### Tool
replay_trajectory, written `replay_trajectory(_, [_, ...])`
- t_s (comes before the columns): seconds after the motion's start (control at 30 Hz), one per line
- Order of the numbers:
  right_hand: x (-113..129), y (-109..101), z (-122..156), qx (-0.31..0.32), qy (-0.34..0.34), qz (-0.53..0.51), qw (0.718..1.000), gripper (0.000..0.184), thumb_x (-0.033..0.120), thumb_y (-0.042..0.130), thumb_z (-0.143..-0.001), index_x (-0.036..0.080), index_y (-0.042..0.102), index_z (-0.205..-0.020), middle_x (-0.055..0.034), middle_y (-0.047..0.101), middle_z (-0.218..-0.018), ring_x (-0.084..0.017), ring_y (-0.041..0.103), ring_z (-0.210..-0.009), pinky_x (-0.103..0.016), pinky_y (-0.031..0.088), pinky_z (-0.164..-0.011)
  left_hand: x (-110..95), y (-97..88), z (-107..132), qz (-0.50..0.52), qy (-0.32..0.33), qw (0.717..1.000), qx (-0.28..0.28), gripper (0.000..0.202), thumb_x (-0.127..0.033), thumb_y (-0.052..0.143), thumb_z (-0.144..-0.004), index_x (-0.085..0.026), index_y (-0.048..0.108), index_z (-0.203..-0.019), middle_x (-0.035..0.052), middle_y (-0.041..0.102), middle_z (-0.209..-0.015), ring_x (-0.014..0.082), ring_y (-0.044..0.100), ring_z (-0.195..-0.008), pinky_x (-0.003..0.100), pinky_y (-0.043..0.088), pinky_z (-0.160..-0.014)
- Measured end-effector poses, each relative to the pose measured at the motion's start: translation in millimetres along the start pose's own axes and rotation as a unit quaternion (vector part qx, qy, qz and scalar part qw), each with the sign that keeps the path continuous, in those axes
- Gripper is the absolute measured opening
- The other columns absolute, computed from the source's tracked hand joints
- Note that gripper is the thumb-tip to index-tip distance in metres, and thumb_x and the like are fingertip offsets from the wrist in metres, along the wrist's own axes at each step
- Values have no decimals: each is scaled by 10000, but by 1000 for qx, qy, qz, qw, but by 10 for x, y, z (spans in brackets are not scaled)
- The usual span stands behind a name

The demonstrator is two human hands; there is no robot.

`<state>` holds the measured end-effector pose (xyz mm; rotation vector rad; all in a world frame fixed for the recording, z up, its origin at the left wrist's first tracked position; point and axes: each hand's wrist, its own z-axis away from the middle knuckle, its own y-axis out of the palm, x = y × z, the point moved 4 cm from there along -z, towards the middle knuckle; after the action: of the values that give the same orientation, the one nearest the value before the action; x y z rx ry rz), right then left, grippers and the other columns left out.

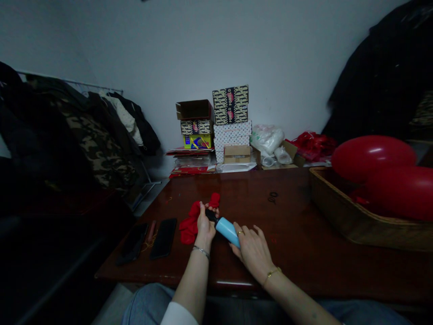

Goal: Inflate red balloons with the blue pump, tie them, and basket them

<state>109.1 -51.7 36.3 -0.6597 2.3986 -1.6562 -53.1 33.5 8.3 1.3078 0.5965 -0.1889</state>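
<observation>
Head: blue pump (227, 231) spans left grip (205, 225) to right grip (253, 249).

Brown table (291, 257) with red pile (188, 229), black phones (163, 238), wicker basket (355, 230).

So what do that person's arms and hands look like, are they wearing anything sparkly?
Yes! The left hand has a silver-coloured bracelet at its wrist, and a white sleeve covers that arm lower down. The right hand wears a gold-coloured ring and a thin gold-coloured bracelet. No gloves.
</observation>
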Motion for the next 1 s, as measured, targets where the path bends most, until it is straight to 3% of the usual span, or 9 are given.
replay_trajectory(0.07, [14,-11,-8,9,2,0,1000,512,330,515,-833,163,420,-1308,-83,627,-985,-202,584,-880,-391,299,-962,24,14,3,-12,-1,1000,-8,247,-377,568,-844,-166,500,-735,-19,513,-604,91,549,-545,235,516,-600])
replay_trajectory(0.23, [13,-60,3,19,-12,15,1000,540,335,502,-838,176,389,-1342,-76,632,-954,-194,591,-831,-395,302,-949,25,5,-91,-41,5,999,-33,254,-350,519,-879,-167,461,-713,-51,438,-529,50,420,-409,153,384,-408])
replay_trajectory(0.4, [-87,-123,82,17,-22,21,999,524,312,503,-839,149,414,-1329,-72,634,-935,-199,575,-863,-416,256,-1004,-134,3,-235,-16,24,998,-64,253,-295,435,-926,-169,435,-706,-62,386,-507,40,369,-385,132,302,-359])
replay_trajectory(0.63, [-262,-269,254,-16,-37,23,999,479,330,500,-833,158,480,-1279,-60,644,-895,-208,548,-883,-448,197,-1052,-330,75,-312,9,-1,999,-47,277,-332,437,-921,-180,412,-691,-63,367,-515,41,355,-384,132,308,-360])
replay_trajectory(0.83, [-270,-340,308,-27,-23,17,999,469,368,525,-809,164,527,-1232,-60,654,-853,-222,538,-878,-465,203,-1043,-236,130,-318,4,1,999,-46,398,-529,481,-839,-189,389,-654,-67,343,-503,44,338,-371,144,298,-336])
replay_trajectory(1.0, [-257,-305,249,-11,-8,9,1000,482,385,519,-813,146,527,-1232,-66,658,-866,-231,529,-904,-466,198,-1045,-81,192,-243,-26,2,999,-23,305,-408,523,-865,-177,432,-688,-65,382,-519,43,375,-388,146,348,-381])
